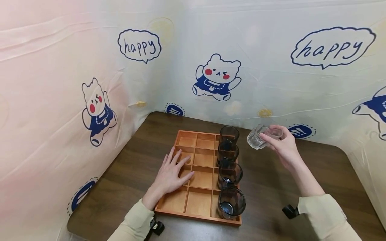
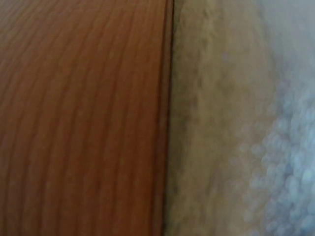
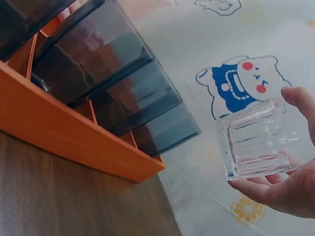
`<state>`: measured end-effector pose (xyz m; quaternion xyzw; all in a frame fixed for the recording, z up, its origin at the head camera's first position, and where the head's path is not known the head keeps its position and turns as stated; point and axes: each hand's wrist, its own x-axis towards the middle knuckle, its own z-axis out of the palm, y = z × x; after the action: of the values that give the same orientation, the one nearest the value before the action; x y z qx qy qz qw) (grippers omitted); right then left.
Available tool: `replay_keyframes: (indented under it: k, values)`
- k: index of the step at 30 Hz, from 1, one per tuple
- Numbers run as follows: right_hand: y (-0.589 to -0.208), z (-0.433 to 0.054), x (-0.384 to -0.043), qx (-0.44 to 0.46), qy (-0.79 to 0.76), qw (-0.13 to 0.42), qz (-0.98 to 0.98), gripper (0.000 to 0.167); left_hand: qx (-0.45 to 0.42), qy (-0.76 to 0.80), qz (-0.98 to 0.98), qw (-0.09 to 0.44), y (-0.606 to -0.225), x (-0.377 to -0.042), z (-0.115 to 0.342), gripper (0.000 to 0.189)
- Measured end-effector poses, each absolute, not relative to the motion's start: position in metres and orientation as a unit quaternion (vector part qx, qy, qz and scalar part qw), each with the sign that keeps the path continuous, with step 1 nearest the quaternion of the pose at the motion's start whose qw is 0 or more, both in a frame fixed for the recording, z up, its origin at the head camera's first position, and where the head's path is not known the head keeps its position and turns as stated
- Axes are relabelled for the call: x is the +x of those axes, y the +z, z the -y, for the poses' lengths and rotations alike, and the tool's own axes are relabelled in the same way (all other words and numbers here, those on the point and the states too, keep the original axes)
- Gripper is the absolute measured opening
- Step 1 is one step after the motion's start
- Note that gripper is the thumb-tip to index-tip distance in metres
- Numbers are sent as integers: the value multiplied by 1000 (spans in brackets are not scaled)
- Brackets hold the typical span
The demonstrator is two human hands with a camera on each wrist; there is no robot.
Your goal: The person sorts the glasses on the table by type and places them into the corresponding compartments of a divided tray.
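A wooden compartment tray [image 1: 199, 219] lies on the table, and several dark tinted glasses [image 1: 231, 203] stand in a row in its right column. My left hand [image 1: 169, 174] rests on the tray's left side with fingers spread, above the left compartments. Right of the tray and off the table, my right hand [image 1: 281, 142] holds a clear glass [image 1: 256, 139] between thumb and fingers. That glass is tilted, its thick base toward the left. The right wrist view shows the clear glass [image 3: 256, 142] beside the dark glasses [image 3: 167, 130]. The left wrist view has only blurred wood.
The brown table [image 1: 271, 201] extends on both sides of the tray. A pale cloth [image 1: 181, 83] with printed bears and "happy" bubbles hangs behind and at the sides. The tray's left and middle compartments show bare wood [image 1: 199, 201].
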<state>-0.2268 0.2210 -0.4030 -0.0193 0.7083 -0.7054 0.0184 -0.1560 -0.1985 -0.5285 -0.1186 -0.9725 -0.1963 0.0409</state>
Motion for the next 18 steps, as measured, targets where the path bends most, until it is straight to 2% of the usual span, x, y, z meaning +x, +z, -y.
replay_keyframes:
  k: [12, 18]
  values:
    - [-396, -200, -236, -40, -650, -15, -758, 46, -118, -199, 972, 42, -529, -157, 199, 75]
    - [-392, -192, -238, -48, -633, -10, -773, 47, -118, -198, 972, 39, -530, -157, 200, 76]
